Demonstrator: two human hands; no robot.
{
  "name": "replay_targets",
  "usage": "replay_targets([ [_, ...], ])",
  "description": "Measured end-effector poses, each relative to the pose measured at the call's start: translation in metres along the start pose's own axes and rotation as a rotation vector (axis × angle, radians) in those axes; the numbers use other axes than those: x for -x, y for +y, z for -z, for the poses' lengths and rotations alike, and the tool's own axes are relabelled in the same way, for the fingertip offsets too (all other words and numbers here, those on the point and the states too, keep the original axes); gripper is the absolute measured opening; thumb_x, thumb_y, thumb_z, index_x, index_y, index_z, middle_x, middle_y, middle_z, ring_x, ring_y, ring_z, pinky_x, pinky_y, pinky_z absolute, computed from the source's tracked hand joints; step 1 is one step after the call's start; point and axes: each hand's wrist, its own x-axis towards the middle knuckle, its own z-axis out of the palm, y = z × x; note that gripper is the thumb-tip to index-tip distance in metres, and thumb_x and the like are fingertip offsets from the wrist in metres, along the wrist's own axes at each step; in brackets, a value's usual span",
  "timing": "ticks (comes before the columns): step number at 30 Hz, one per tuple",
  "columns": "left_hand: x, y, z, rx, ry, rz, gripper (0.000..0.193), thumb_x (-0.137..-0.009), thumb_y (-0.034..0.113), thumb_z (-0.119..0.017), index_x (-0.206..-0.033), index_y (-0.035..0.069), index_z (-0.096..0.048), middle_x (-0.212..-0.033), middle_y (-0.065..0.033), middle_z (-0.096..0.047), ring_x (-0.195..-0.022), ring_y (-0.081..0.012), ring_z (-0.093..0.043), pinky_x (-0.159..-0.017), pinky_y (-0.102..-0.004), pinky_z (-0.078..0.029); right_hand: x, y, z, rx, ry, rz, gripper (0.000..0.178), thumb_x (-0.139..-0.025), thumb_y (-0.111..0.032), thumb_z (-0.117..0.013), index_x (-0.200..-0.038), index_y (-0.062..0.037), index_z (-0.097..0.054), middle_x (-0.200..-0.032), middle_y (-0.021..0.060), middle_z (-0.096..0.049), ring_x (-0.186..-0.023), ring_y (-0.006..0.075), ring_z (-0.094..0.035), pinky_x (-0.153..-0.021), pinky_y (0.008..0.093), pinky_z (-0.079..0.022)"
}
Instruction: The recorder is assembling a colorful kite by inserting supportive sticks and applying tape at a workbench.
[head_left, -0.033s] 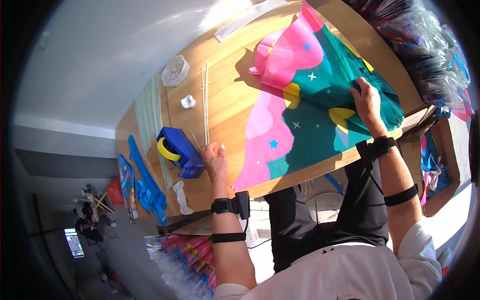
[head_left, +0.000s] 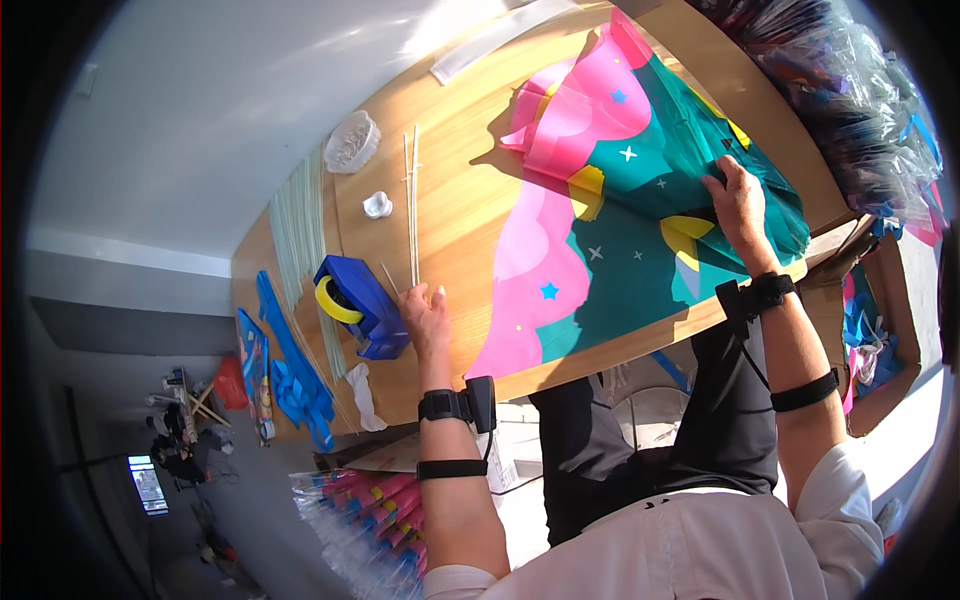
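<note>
A thin, shiny printed sheet [head_left: 620, 290] in green and pink, with stars and yellow shapes, spreads over the right half of the wooden table. Its far part is bunched and folded. My right hand [head_left: 740, 210] rests on the green part near the right edge, its fingers curled closed on a fold. By the table's near side, my left hand [head_left: 427, 318] has its fingers closed around the lower ends of a few thin pale rods [head_left: 412, 210], which point away from me. Just left of that hand stands a blue tape dispenser [head_left: 372, 310] with a yellow roll.
A clear bowl of small pieces [head_left: 352, 142] and a small white object [head_left: 377, 205] lie beyond the dispenser. Many pale rods [head_left: 298, 220] and blue strips [head_left: 295, 375] lie left. Plastic-wrapped bundles [head_left: 850, 110] crowd the right; an open box [head_left: 890, 350] stands below.
</note>
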Motion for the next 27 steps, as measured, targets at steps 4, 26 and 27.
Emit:
replay_targets([
  [4,-0.034,0.003,-0.005,-0.276,-0.058,0.09,0.022,-0.079,0.015,-0.066,-0.089,-0.004,-0.06,-0.089,-0.0199,-0.059,-0.088,-0.037,-0.057,-0.077,-0.0449,-0.046,-0.006,0.014,-0.004,0.044,-0.057,-0.003,0.023,-0.076,-0.02,-0.066,-0.086,-0.0019,-0.054,-0.081,0.0181,-0.06,-0.081,0.037,-0.059,-0.067,0.0421,-0.046],
  [26,0.029,0.012,0.028,-0.419,-0.176,-0.467,0.013,-0.078,0.004,-0.054,-0.087,-0.001,-0.047,-0.086,-0.0201,-0.052,-0.081,-0.0362,-0.056,-0.069,-0.0443,-0.048,0.021,-0.014,0.014,0.08,0.219,0.307,0.042,-0.074,-0.006,-0.067,-0.113,-0.0031,-0.051,-0.109,0.0162,-0.053,-0.098,0.0338,-0.056,-0.081,0.0392,-0.049],
  [27,0.044,0.008,0.03,-0.413,-0.189,-0.538,0.013,-0.077,0.003,-0.055,-0.086,-0.001,-0.046,-0.085,-0.0191,-0.051,-0.08,-0.0353,-0.055,-0.068,-0.0436,-0.048,0.03,-0.021,0.018,0.013,0.148,0.315,0.042,-0.075,-0.006,-0.067,-0.114,-0.0041,-0.052,-0.112,0.0153,-0.053,-0.099,0.0327,-0.056,-0.082,0.0381,-0.049],
])
